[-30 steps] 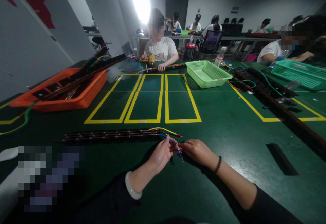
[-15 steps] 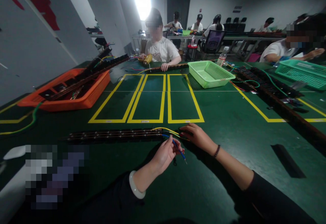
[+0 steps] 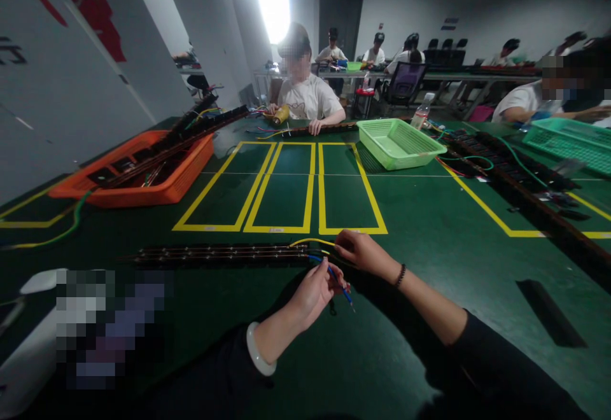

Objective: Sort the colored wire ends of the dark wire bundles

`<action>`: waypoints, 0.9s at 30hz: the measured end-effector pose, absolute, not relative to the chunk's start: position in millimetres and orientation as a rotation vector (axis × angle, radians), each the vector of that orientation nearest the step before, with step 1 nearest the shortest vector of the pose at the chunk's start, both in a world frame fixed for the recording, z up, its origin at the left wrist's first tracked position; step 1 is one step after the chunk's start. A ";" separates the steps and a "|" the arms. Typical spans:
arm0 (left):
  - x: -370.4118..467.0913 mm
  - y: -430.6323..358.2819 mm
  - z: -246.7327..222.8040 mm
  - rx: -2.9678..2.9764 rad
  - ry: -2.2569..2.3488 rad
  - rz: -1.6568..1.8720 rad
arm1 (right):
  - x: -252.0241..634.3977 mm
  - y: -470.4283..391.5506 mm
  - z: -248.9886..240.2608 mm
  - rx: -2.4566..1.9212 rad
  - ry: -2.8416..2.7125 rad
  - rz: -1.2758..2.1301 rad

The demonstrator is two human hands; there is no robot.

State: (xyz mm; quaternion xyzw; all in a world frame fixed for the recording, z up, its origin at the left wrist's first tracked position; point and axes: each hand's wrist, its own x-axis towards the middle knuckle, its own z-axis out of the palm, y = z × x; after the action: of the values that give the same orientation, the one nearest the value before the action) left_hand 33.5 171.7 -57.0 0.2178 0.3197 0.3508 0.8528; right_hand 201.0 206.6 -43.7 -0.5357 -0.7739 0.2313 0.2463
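Observation:
A long dark strip (image 3: 219,254) with thin copper-coloured lines and rows of small metal points lies flat on the green table. Wires leave its right end. My left hand (image 3: 315,294) is closed round a blue wire (image 3: 348,293), whose bare tip points down and to the right. Just beyond it, my right hand (image 3: 367,256) has its fingers bent together at the end of a yellow wire (image 3: 310,240). The yellow wire arches from the strip to these fingertips, and its far end is hidden by the hand. A short dark wire passes between both hands.
Yellow tape frames (image 3: 277,230) mark the table beyond the strip. An orange basket (image 3: 191,168) with dark strips stands left, a light green basket (image 3: 401,146) at the back. More dark strips (image 3: 520,184) and a black flat piece (image 3: 548,313) lie right. A co-worker (image 3: 310,98) sits opposite.
The view has shifted slightly. My right hand has drawn a little nearer to the strip's end, and its fingers have come together at the yellow wire. My left hand keeps its grip on the blue wire.

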 end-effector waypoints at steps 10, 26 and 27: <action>32.9 171.4 -55.8 0.470 0.673 0.736 | 200.0 222.0 -45.5 -1.427 -2.405 0.116; 34.2 172.3 -59.2 0.449 0.655 0.743 | 225.8 194.0 -71.6 -1.386 -1.971 0.296; 34.0 172.2 -58.4 0.452 0.656 0.743 | 226.3 193.7 -71.7 -1.385 -1.950 0.300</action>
State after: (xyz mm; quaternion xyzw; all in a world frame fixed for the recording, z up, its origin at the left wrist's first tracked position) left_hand 34.0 172.2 -58.4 0.2149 0.3121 0.3536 0.8552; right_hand 226.3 193.7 -71.7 -0.5367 -0.7554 0.1162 0.3576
